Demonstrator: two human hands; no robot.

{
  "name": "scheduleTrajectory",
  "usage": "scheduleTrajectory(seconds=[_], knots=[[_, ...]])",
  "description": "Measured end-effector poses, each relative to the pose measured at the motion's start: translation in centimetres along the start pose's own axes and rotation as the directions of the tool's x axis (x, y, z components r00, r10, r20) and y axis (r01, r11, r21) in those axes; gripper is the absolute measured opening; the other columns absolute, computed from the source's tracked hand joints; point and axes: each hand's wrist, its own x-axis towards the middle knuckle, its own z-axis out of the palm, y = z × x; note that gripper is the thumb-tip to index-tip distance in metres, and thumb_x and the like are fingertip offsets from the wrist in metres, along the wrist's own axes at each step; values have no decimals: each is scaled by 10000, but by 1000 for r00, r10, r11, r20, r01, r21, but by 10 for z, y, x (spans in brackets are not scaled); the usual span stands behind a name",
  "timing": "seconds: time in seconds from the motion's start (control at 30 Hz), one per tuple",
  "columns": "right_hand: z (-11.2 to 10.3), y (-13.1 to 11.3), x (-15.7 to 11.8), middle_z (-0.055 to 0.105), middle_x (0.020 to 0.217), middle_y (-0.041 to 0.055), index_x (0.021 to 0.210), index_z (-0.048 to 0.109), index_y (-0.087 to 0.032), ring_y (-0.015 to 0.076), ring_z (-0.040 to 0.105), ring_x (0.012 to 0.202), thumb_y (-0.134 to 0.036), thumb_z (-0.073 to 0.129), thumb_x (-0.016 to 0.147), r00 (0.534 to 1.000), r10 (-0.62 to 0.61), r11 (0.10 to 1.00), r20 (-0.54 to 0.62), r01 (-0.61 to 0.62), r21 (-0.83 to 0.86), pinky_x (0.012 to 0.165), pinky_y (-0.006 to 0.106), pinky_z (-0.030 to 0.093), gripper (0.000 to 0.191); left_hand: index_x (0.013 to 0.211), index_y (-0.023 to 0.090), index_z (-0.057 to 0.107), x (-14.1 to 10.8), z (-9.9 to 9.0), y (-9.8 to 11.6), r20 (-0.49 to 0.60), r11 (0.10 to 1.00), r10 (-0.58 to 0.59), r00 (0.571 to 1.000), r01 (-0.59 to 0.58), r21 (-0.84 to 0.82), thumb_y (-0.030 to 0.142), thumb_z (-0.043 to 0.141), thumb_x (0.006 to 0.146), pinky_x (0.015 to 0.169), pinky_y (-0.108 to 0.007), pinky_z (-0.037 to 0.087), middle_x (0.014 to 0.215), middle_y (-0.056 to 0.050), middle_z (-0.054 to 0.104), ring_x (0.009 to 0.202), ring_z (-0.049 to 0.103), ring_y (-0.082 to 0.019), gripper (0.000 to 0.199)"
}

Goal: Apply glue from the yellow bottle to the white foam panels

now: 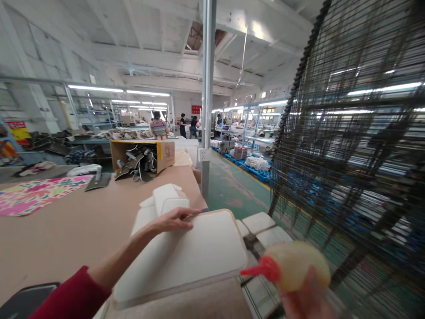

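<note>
A white panel (199, 252) with rounded corners and a thin tan edge lies at the near edge of the table. My left hand (175, 220) rests on its far edge, fingers stretched out and thumb apart on the white face. To the right of the panel, my right hand (307, 294) is wrapped round a yellowish squeeze bottle (300, 265), blurred by motion. The bottle's red nozzle (262, 269) points left, close to the panel's right edge. Beneath the panel shows a grey-brown fabric piece (186, 303). More white pieces (166, 199) are piled just beyond my left hand.
A cardboard box (166, 155) on its side holds dark curved pieces on the brown table (83, 230). Floral cloth (43, 192) lies left. A metal post (206, 88) stands at the table's far right corner. A dark wire rack (352, 133) rises at right; stacked white bundles (260, 222) sit below.
</note>
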Motion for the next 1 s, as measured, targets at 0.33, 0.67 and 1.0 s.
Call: scheduleTrajectory(seconds=[0.33,0.67,1.0], knots=[[91,-9,15,733,1072,49,1048,740,-279,261,662,1079,-450,1002,486,899,-305,901,313,379,-213,931,320,552,643,1316,230,692,-45,-76,-35,333,993,18,943,21,-113,417,810,786,828,-222,469,1144,0,753,984,654,-209,575],[111,1,16,726,886,75,1018,728,-237,286,716,843,-419,986,514,853,-265,856,449,423,-297,735,339,630,594,1273,198,723,-63,-95,-36,381,988,21,924,39,-147,457,852,736,832,-210,502,1170,-18,755,1015,671,-230,610],[105,-5,-1,737,973,89,1046,744,-277,298,724,850,-455,1006,374,902,-225,859,370,362,-361,718,312,622,743,1327,217,691,-65,-93,-30,416,985,-7,909,78,-154,466,823,772,855,-233,517,1195,-46,753,1001,702,-240,622]])
